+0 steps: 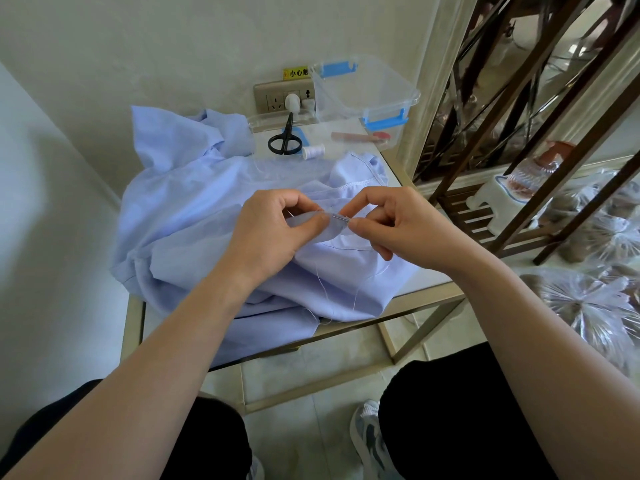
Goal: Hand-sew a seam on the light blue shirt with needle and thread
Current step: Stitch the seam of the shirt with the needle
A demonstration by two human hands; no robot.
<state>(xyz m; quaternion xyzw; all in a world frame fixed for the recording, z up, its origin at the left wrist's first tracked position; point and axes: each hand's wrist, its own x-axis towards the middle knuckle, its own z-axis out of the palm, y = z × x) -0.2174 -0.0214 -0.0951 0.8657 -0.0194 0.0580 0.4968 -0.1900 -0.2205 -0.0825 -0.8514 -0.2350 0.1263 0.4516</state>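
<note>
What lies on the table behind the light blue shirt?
Black scissors, a white thread spool and a clear box with blue latches. The shirt covers most of the table, so anything beneath it is hidden.

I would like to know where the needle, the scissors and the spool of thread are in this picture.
needle (341, 218), head view, on its bare metal shaft.
scissors (286, 134), head view, on the black blades just above the handle loops.
spool of thread (313, 151), head view, on the wound thread at its side.
</note>
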